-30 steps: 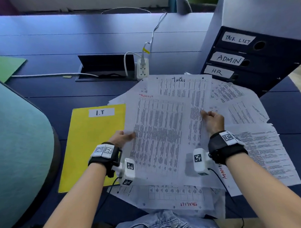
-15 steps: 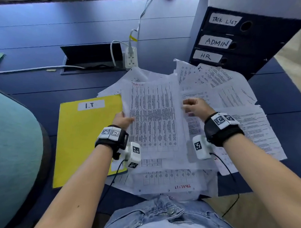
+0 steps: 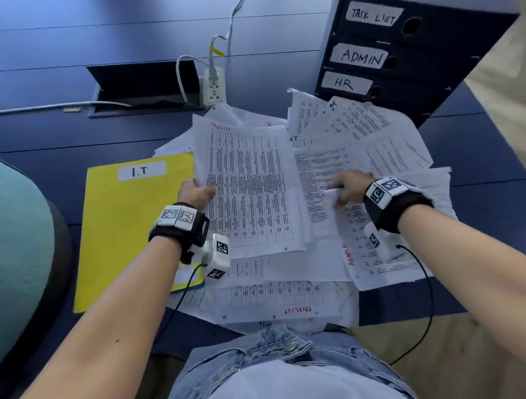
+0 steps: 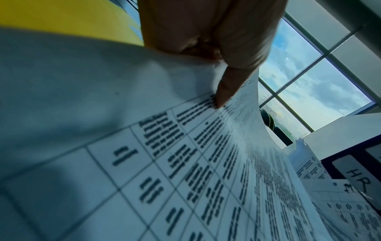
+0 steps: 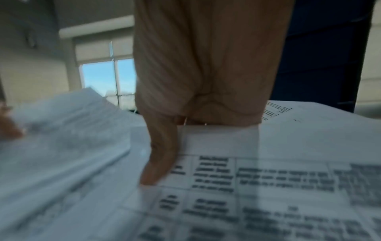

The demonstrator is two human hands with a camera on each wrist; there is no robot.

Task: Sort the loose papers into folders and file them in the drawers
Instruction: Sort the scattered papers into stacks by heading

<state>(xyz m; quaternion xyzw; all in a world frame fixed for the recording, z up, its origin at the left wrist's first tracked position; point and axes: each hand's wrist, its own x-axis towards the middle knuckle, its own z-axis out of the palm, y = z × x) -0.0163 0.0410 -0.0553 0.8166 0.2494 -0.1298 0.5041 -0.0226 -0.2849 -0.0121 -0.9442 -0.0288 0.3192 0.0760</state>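
Note:
A heap of loose printed papers [image 3: 373, 153] covers the blue desk in front of me. My left hand [image 3: 199, 192] pinches the left edge of a stack of table-printed sheets [image 3: 249, 188] marked "TASKLIST" in red, lifted a little off the heap; the thumb [image 4: 224, 91] lies on top of the sheets [image 4: 185, 163]. To the right, my right hand [image 3: 343, 189] pinches the edge of a text sheet [image 3: 320, 167] in the heap, thumb [image 5: 158, 159] on top and fingers hidden beneath the paper [image 5: 268, 179]. A yellow folder [image 3: 128, 234] labelled "I.T" lies shut at the left.
A dark drawer unit [image 3: 415, 62] with drawers labelled TASK LIST, ADMIN and HR stands at the back right. A white power strip [image 3: 213, 87] with cables and an open cable hatch [image 3: 144, 84] sit behind the papers. A teal chair back [image 3: 16, 252] is at the left.
My right hand let go of the table sheets' right edge and moved right onto a text sheet in the heap. My left hand keeps the table sheets, shifted slightly left.

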